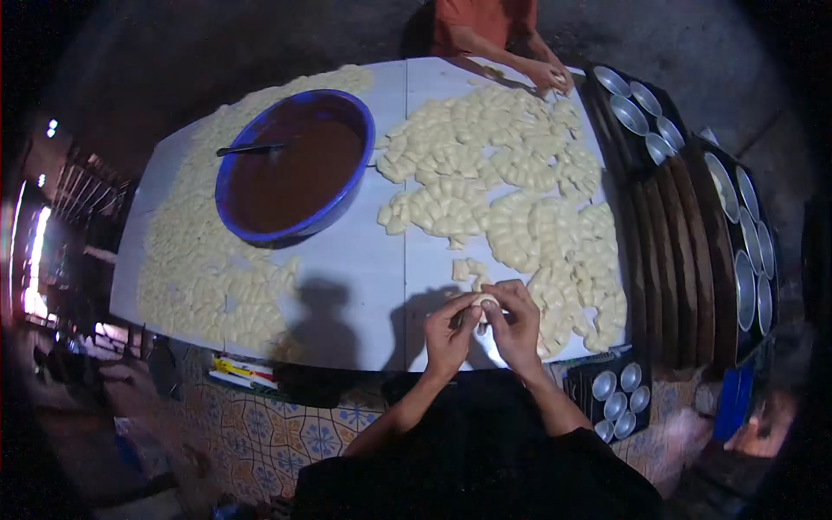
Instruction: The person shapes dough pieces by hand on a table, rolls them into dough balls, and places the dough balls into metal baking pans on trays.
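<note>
Close together over the table's near edge, my left hand (pixel 452 331) and my right hand (pixel 513 322) pinch a small piece of pale dough (pixel 486 301) between the fingertips. Just beyond them lie a few loose dough pieces (pixel 469 269). A broad spread of dough pieces (pixel 520 221), many touching, covers much of the table's right half. To the left stands a large blue basin (pixel 368 173) holding brown filling (pixel 295 173); a dark-handled utensil (pixel 250 149) rests in it.
More small dough pieces (pixel 186 260) cover the white table's (pixel 347 269) left side. Dark trays with round metal tins (pixel 631 114) are stacked along the right edge, and another tin tray (pixel 617 403) sits lower. Across the table, a person's hands (pixel 550 76) work at the dough.
</note>
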Demonstrator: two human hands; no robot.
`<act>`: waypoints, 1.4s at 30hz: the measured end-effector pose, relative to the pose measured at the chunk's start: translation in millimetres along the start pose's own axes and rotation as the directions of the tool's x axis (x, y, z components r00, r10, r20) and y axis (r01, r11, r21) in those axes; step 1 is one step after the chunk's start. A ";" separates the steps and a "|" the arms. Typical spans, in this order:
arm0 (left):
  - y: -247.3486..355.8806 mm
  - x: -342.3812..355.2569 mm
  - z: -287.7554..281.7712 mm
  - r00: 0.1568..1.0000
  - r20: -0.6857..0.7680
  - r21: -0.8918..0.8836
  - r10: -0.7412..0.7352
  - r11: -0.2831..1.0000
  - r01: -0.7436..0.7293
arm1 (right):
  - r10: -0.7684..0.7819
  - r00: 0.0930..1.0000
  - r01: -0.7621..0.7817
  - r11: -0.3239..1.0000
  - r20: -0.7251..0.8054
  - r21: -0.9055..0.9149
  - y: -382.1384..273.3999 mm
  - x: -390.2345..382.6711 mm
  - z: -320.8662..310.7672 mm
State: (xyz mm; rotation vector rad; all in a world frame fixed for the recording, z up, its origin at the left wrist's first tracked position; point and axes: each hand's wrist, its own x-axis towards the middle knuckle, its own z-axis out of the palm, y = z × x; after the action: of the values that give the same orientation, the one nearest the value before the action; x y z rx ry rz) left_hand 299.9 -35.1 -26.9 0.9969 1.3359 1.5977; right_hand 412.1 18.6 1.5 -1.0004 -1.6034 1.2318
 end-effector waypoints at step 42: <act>29.0 26.0 -49.6 0.862 -0.242 -0.362 -0.445 0.866 0.345 | 0.084 0.971 -0.090 0.996 0.224 0.016 32.4 36.7 58.7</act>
State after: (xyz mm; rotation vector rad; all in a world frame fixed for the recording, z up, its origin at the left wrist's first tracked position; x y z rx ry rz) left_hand 241.7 -31.6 -2.7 0.2470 1.3414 1.6124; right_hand 348.1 42.2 -33.0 -0.9514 -1.7251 1.4640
